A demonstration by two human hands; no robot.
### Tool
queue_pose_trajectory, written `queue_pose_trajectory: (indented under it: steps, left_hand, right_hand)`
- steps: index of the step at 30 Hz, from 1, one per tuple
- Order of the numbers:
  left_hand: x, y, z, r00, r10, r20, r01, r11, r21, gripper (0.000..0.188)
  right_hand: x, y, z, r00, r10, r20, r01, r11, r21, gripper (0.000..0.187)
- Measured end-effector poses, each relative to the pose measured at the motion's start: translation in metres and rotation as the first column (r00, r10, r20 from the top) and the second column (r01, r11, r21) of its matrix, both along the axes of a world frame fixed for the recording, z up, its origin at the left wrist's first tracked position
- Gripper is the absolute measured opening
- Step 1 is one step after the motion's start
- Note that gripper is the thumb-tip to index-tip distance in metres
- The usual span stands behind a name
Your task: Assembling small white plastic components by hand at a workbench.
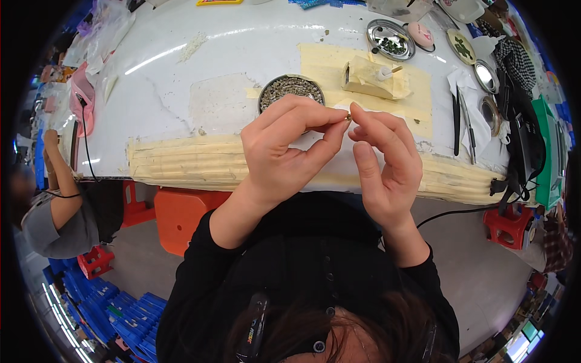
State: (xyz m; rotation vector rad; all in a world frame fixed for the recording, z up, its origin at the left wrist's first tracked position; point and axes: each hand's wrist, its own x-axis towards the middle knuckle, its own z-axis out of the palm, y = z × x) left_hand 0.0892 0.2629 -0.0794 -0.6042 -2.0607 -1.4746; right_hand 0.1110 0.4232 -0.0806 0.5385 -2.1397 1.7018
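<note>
My left hand (279, 145) is closed in a pinch, thumb against index finger, on a small shiny metal piece (348, 117). Too little of the piece shows to tell its exact kind. Beside it is my right hand (390, 166), its thumb and fingers apart; the index fingertip is close to the piece, and whether it touches cannot be made out. Behind my left hand stands a round tin (290, 91) full of small metallic pieces, its near part hidden. A tape-covered block (370, 77) with a white nozzle-like part on top sits beyond my right hand.
Padded yellowish tape (181, 160) lines the table's front edge. At the right lie black tweezers (456, 124) and a slim metal tool (468, 130). A steel dish (393, 45) holds dark green pieces. An orange stool (181, 221) stands below; another person (57, 212) sits at left.
</note>
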Motion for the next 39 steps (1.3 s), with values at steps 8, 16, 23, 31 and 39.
queue_pose_trajectory:
  steps: [8, 16, 23, 31, 39]
  left_hand:
    - [-0.001, 0.001, 0.001, 1.0, -0.007, -0.015, 0.008, 1.0, 0.019, 0.017]
    - [0.0, 0.0, -0.002, 1.0, -0.009, -0.008, 0.009, 1.0, 0.025, 0.017]
    - [-0.003, 0.001, -0.002, 0.999, 0.021, -0.045, -0.021, 1.0, 0.015, 0.017]
    - [-0.003, 0.002, 0.0, 0.998, 0.016, -0.063, -0.015, 1.0, 0.008, 0.018]
    - [-0.003, 0.002, 0.001, 0.993, -0.033, -0.113, 0.03, 0.999, -0.03, 0.021]
  right_hand:
    - [-0.004, -0.001, -0.007, 0.948, -0.092, -0.304, 0.157, 0.967, 0.2, 0.035]
    - [0.001, 0.0, 0.0, 0.981, 0.095, 0.17, -0.063, 0.981, -0.185, 0.031]
    - [0.003, 0.001, 0.003, 1.0, 0.013, 0.015, -0.012, 1.0, -0.021, 0.031]
    - [-0.005, 0.002, 0.001, 0.967, -0.062, -0.246, 0.101, 0.984, 0.148, 0.029]
    - [-0.005, -0.001, 0.004, 0.979, 0.057, 0.194, -0.004, 0.964, -0.265, 0.009]
